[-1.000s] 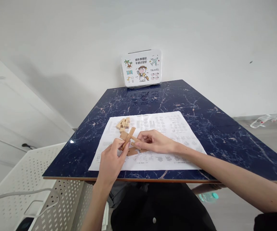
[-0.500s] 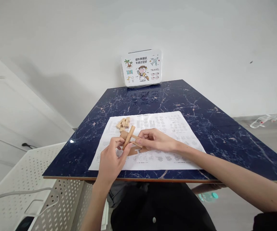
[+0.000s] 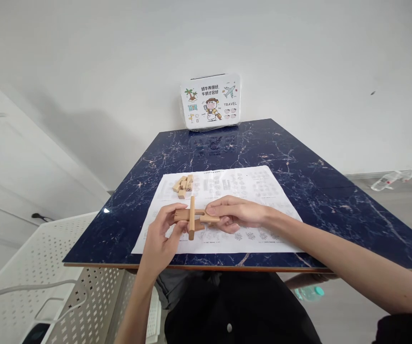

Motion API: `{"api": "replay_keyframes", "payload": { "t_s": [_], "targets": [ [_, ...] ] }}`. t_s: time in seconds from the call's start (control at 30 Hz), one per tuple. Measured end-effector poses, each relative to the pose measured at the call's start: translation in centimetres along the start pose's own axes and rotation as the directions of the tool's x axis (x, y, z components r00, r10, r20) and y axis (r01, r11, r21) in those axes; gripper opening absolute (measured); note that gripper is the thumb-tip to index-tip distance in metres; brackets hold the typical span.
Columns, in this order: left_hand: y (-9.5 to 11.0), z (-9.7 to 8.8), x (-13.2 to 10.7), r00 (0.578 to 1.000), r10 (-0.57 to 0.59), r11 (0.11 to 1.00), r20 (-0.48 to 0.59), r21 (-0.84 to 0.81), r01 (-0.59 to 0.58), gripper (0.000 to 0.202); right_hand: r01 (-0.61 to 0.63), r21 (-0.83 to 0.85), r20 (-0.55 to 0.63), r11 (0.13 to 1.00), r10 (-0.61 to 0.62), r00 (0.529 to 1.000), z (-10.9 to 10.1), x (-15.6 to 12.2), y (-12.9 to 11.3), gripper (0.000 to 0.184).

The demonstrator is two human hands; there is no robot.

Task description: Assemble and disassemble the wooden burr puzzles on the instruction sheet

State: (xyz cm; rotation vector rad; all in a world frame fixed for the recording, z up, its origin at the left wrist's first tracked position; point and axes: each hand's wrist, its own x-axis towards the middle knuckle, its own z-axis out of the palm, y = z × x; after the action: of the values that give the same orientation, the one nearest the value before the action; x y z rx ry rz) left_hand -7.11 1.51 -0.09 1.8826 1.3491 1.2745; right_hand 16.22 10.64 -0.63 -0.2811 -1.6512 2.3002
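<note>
Both hands hold a cross of interlocked wooden bars (image 3: 193, 218) just above a printed paper sheet (image 3: 248, 191) on a dark blue marbled table (image 3: 299, 186). My left hand (image 3: 161, 239) pinches the left end of the horizontal bar with thumb and fingers. My right hand (image 3: 237, 214) grips the right end, fingers curled round it. One bar stands upright through the middle of the cross. A small pile of loose wooden blocks (image 3: 183, 184) lies on the sheet's far left corner, behind the hands.
A white illustrated box (image 3: 211, 101) stands against the wall at the table's far edge. A white perforated cart (image 3: 48, 277) sits left of the table. A crumpled plastic bottle (image 3: 392, 178) lies on the floor at right.
The wooden assembly has been turned: the slanted bar now stands upright and the cross lies level. Both hands shifted slightly apart to its two ends.
</note>
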Motion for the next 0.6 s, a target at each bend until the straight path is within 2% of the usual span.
{"api": "replay_keyframes", "payload": {
  "t_s": [0.17, 0.27, 0.33, 0.4, 0.5, 0.6],
  "targets": [
    [0.50, 0.06, -0.13, 0.998, -0.016, 1.000, -0.062, 0.002, 0.016, 0.034, -0.044, 0.006, 0.004, 0.999, 0.044, 0.999, -0.13, -0.21, -0.15, 0.040],
    [0.14, 0.09, -0.25, 0.991, -0.031, 0.997, -0.130, -0.075, 0.021, 0.034, -0.045, -0.006, -0.010, 0.999, 0.045, 0.999, -0.19, -0.21, -0.13, 0.050],
    [-0.20, 0.02, -0.22, 0.983, -0.026, 0.994, -0.184, -0.110, 0.005, 0.033, -0.007, -0.061, -0.090, 0.998, 0.001, 0.996, -0.27, -0.18, -0.13, 0.051],
    [-0.37, -0.10, -0.07, 0.975, -0.012, 0.997, -0.221, -0.080, -0.006, 0.033, 0.049, -0.199, -0.228, 0.979, -0.094, 0.969, -0.31, -0.14, -0.12, 0.048],
    [-0.21, -0.29, 0.30, 0.972, 0.019, 0.999, -0.233, 0.031, -0.012, 0.036, 0.050, -0.522, -0.357, 0.851, -0.272, 0.894, -0.18, -0.03, 0.00, 0.040],
    [0.11, -0.35, 0.53, 0.971, -0.001, 0.995, -0.238, 0.097, 0.025, 0.037, 0.011, -0.796, -0.285, 0.606, -0.390, 0.876, 0.06, 0.11, 0.31, 0.029]
  ]
}}
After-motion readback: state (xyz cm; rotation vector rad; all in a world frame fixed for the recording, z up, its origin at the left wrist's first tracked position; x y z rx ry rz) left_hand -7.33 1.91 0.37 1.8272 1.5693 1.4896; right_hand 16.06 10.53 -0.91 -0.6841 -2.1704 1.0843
